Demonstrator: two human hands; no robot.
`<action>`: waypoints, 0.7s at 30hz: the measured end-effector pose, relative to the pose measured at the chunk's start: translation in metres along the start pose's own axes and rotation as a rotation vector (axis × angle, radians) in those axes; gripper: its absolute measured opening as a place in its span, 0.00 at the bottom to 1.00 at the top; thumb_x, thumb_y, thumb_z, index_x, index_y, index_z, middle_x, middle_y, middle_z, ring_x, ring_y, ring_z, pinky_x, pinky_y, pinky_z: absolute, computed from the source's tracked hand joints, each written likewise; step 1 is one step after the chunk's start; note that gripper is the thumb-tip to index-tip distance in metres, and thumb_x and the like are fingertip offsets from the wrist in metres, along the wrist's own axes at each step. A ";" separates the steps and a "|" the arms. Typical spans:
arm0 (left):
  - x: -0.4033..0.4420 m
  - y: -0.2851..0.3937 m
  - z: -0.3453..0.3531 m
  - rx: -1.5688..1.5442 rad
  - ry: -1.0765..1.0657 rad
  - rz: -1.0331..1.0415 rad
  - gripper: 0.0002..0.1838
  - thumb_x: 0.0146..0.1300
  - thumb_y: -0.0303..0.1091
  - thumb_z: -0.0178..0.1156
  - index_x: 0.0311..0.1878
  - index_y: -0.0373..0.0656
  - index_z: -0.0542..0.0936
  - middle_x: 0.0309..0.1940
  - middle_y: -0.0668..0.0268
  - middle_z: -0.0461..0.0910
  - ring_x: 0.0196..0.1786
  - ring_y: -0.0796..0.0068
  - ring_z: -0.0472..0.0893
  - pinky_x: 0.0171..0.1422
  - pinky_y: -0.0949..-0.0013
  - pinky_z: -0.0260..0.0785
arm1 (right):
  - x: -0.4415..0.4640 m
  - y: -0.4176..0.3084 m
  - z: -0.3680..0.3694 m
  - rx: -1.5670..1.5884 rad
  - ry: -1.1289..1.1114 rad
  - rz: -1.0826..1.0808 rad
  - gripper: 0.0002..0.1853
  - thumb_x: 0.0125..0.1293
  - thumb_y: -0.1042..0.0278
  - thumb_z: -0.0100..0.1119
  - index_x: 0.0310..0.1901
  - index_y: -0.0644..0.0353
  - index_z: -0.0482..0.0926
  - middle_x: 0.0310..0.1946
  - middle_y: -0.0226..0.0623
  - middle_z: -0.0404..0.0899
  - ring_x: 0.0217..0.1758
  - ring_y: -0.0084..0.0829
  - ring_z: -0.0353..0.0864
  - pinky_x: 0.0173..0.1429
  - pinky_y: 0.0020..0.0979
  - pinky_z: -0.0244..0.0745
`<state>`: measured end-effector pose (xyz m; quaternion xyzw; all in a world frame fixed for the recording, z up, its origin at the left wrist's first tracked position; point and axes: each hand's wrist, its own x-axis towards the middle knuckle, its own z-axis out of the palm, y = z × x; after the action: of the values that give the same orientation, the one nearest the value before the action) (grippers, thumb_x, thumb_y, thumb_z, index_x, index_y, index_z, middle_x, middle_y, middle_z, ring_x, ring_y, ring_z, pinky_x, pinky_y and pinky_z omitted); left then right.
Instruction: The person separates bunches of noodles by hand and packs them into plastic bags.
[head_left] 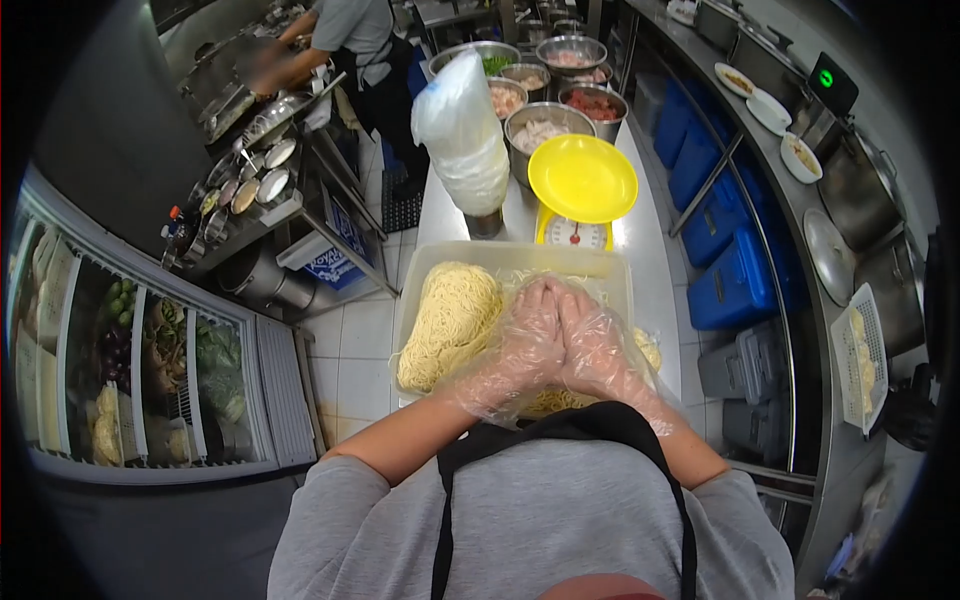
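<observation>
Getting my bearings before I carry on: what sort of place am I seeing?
Most likely a restaurant or other commercial kitchen: metal bowls of what looks like raw meat, a yellow-panned scale beyond a tub of noodles, and large metal pots along the right.

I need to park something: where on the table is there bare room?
Bare table shows right of the yellow scale, out to the edge, with small patches either side of the plastic bags, just beyond the tub. Crowded: the far end, with metal bowls, and the tub itself, with noodles, left hand and right hand.
</observation>
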<state>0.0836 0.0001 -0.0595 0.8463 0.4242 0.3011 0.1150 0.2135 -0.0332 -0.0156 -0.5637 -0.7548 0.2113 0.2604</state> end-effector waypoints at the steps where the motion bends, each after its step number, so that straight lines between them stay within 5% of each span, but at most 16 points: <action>1: 0.006 0.001 -0.002 -0.007 -0.023 -0.012 0.22 0.60 0.36 0.53 0.52 0.27 0.72 0.51 0.44 0.71 0.56 0.47 0.69 0.63 0.50 0.59 | 0.001 0.005 0.001 0.013 -0.014 0.019 0.53 0.37 0.57 0.78 0.66 0.61 0.58 0.58 0.56 0.66 0.62 0.55 0.65 0.65 0.46 0.65; 4: 0.014 0.006 -0.002 0.123 -0.228 0.066 0.22 0.57 0.36 0.54 0.49 0.28 0.73 0.49 0.46 0.71 0.53 0.50 0.69 0.59 0.49 0.61 | -0.008 0.025 0.010 0.221 0.043 0.034 0.53 0.38 0.59 0.78 0.66 0.62 0.58 0.57 0.54 0.67 0.62 0.54 0.65 0.66 0.45 0.64; 15: 0.025 -0.013 0.011 -0.047 -0.049 0.131 0.18 0.54 0.35 0.57 0.47 0.35 0.74 0.46 0.50 0.71 0.52 0.50 0.70 0.56 0.53 0.64 | 0.000 0.047 0.029 0.210 0.119 0.088 0.58 0.36 0.60 0.77 0.69 0.65 0.53 0.56 0.53 0.66 0.61 0.54 0.65 0.66 0.46 0.62; 19: 0.020 -0.042 -0.001 0.089 -0.159 0.144 0.18 0.57 0.35 0.56 0.48 0.35 0.73 0.47 0.48 0.70 0.53 0.47 0.70 0.58 0.53 0.64 | 0.020 0.046 0.048 0.263 0.148 -0.018 0.58 0.35 0.59 0.77 0.69 0.63 0.55 0.57 0.53 0.64 0.63 0.54 0.63 0.69 0.47 0.58; 21: 0.010 -0.039 -0.016 -0.117 -0.058 -0.126 0.20 0.62 0.38 0.56 0.53 0.34 0.70 0.47 0.49 0.69 0.53 0.49 0.71 0.61 0.55 0.64 | 0.023 0.034 0.048 0.296 0.126 -0.048 0.57 0.36 0.58 0.77 0.69 0.63 0.55 0.59 0.53 0.63 0.65 0.52 0.61 0.70 0.46 0.57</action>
<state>0.0531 0.0309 -0.0601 0.8182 0.4547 0.2929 0.1951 0.2031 -0.0027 -0.0706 -0.5130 -0.7109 0.2781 0.3926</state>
